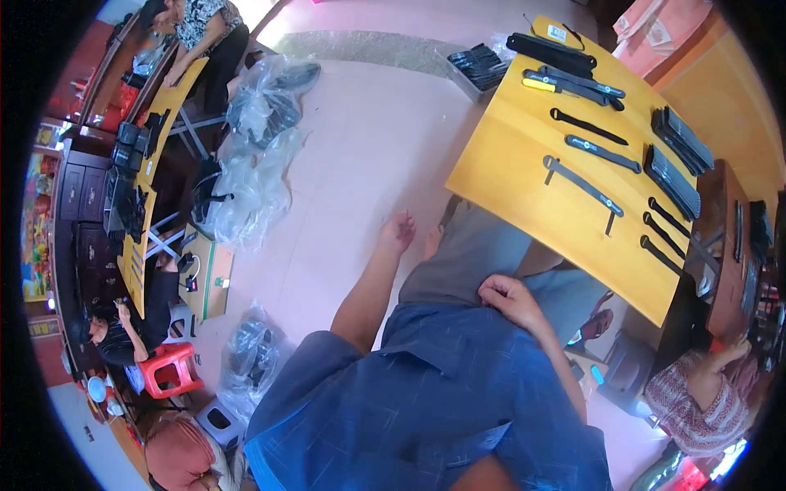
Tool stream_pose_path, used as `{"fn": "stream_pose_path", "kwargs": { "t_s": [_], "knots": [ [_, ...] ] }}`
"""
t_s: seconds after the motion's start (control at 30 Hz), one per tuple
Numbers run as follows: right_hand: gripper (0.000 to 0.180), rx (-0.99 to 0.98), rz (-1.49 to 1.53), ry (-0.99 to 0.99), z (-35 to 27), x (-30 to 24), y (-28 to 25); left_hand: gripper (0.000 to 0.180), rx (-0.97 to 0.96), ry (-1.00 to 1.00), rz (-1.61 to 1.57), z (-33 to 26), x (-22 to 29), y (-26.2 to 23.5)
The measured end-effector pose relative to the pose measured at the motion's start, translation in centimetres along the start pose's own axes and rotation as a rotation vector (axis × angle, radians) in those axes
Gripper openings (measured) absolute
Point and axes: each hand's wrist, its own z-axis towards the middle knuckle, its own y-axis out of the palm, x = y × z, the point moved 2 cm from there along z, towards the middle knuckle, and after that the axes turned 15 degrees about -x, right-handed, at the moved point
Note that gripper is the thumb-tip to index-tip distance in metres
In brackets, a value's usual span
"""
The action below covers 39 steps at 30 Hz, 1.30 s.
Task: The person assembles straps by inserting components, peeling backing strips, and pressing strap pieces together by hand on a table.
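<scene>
My left hand hangs beside my left thigh, away from the table, its fingers loosely curled and nothing visible in it. My right hand rests on my lap at the shirt hem, fingers loosely bent and holding nothing I can see. Ahead to the right stands a yellow table. Nearest on it lies a long grey strap with a looped end. Beyond are a shorter dark strap and a black strap with a looped end. Several small black straps lie near the right edge.
Stacks of dark straps and black bundles lie on the table. A grey bin of black pieces stands by its far corner. Clear plastic bags and a red stool are at left. Other people sit on both sides.
</scene>
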Motion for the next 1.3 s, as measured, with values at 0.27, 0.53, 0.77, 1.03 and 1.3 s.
{"fn": "stream_pose_path", "kwargs": {
  "t_s": [0.27,0.53,0.77,1.03,1.3],
  "knots": [
    [0.017,-0.021,0.077,0.042,1.2,0.4,-0.7,0.013,0.111,-0.062,-0.065,0.4,-1.0,-3.6],
    [0.016,-0.03,0.171,0.092,1.9,0.9,-1.1,0.01,0.083,-0.096,-0.09,4.2,-2.6,-5.8],
    [0.015,-0.036,0.221,0.126,2.6,0.9,-1.6,0.007,0.186,-0.194,-0.027,6.5,-3.8,-7.0],
    [0.015,-0.046,0.265,0.143,3.1,0.4,-1.8,0.023,0.292,-0.306,0.033,6.3,-4.6,-8.5],
    [0.015,-0.066,0.286,0.133,3.1,1.1,-1.8,0.02,0.136,-0.313,0.015,5.1,-3.9,-9.0]
  ]
}}
